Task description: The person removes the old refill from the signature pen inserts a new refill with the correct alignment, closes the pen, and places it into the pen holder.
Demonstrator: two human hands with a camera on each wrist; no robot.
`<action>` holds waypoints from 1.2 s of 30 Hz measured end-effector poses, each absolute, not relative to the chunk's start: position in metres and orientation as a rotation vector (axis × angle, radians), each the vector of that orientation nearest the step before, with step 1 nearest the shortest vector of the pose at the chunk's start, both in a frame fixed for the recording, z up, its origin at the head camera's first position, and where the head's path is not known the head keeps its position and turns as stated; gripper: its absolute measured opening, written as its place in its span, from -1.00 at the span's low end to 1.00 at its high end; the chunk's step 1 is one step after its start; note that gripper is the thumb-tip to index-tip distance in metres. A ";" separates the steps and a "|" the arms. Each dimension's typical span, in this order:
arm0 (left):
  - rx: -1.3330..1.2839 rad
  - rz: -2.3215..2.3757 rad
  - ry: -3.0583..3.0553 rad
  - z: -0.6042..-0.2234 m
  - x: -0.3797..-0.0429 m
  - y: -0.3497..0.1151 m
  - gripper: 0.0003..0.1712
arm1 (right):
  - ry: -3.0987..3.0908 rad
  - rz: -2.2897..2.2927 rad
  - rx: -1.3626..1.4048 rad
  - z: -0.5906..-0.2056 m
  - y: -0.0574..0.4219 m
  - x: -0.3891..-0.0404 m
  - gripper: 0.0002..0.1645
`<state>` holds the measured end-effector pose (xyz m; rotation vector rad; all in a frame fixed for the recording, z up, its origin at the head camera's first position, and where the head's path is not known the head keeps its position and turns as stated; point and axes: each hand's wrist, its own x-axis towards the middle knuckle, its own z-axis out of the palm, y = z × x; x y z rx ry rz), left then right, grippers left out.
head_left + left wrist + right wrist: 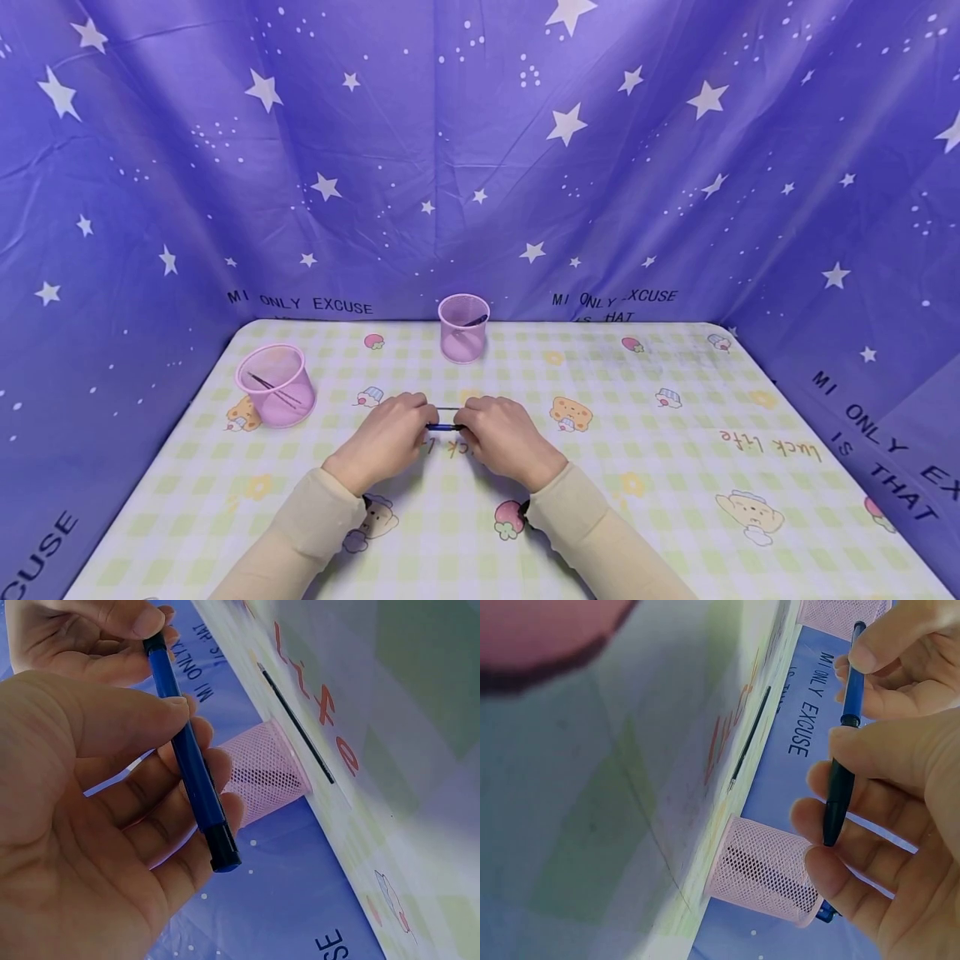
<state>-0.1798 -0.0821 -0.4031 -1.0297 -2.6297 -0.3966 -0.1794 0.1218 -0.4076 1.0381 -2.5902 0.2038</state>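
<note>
Both hands hold one pen [444, 427] with a blue barrel and black ends, raised above the table. My left hand [393, 433] pinches the blue barrel [187, 757] between thumb and fingers. At the other end, my right hand [502, 433] grips the black tapered section [840, 787] with thumb and fingertips. The two hands are close together, with a short stretch of barrel showing between them. A thin dark pen refill [750, 739] lies on the table beyond the hands, touched by neither.
A pink mesh cup [462, 337] with a dark pen-like item stands at the table's back edge. Another pink mesh cup [281, 400] at the left contains thin dark sticks. A checked cloth [675, 467] covers the table, and a purple star-patterned curtain [435, 150] surrounds it.
</note>
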 end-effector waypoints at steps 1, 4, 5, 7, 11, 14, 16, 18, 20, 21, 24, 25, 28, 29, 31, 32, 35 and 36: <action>-1.030 -0.395 -2.624 -0.403 -0.180 -0.082 -0.76 | -2.589 0.205 1.037 -0.408 0.122 -0.179 -0.91; -1.030 -0.400 -2.608 -0.404 -0.180 -0.082 -0.76 | -2.586 0.208 1.037 -0.408 0.122 -0.180 -0.91; -1.030 -0.403 -2.605 -0.404 -0.180 -0.082 -0.76 | -2.586 0.209 1.038 -0.408 0.122 -0.180 -0.91; -1.031 -0.411 -2.600 -0.404 -0.181 -0.082 -0.75 | -2.585 0.214 1.040 -0.408 0.121 -0.179 -0.91; -1.043 -0.436 -2.595 -0.406 -0.181 -0.082 -0.75 | -2.584 0.221 1.044 -0.408 0.121 -0.179 -0.91; -1.052 -0.460 -2.592 -0.407 -0.181 -0.082 -0.75 | -2.587 0.223 1.044 -0.407 0.121 -0.179 -0.91; -1.053 -0.474 -2.592 -0.407 -0.181 -0.082 -0.74 | -2.588 0.225 1.045 -0.407 0.121 -0.179 -0.92; -1.052 -0.480 -2.595 -0.407 -0.181 -0.081 -0.73 | -2.587 0.228 1.046 -0.408 0.120 -0.179 -0.92; -1.048 -0.481 -2.600 -0.407 -0.181 -0.081 -0.72 | -2.586 0.231 1.048 -0.408 0.120 -0.179 -0.92; -1.046 -0.481 -2.603 -0.407 -0.181 -0.081 -0.72 | -2.585 0.231 1.048 -0.408 0.120 -0.179 -0.92; -1.041 -0.476 -2.609 -0.406 -0.180 -0.081 -0.71 | -2.585 0.233 1.047 -0.408 0.120 -0.179 -0.91; -1.037 -0.473 -2.609 -0.406 -0.180 -0.081 -0.71 | -2.585 0.232 1.047 -0.408 0.120 -0.179 -0.92; -1.019 -0.460 -2.606 -0.406 -0.180 -0.081 -0.70 | -2.587 0.232 1.045 -0.408 0.120 -0.179 -0.93; -1.012 -0.457 -2.606 -0.406 -0.180 -0.081 -0.69 | -2.588 0.232 1.045 -0.408 0.120 -0.179 -0.93; -0.999 -0.449 -2.609 -0.406 -0.180 -0.081 -0.68 | -2.590 0.231 1.044 -0.408 0.120 -0.179 -0.93; -0.995 -0.441 -2.611 -0.406 -0.180 -0.081 -0.68 | -2.590 0.231 1.044 -0.408 0.120 -0.179 -0.93; -0.990 -0.422 -2.623 -0.406 -0.179 -0.081 -0.70 | -2.588 0.233 1.044 -0.407 0.120 -0.178 -0.93; -0.990 -0.414 -2.628 -0.406 -0.179 -0.080 -0.71 | -2.587 0.233 1.043 -0.407 0.120 -0.178 -0.92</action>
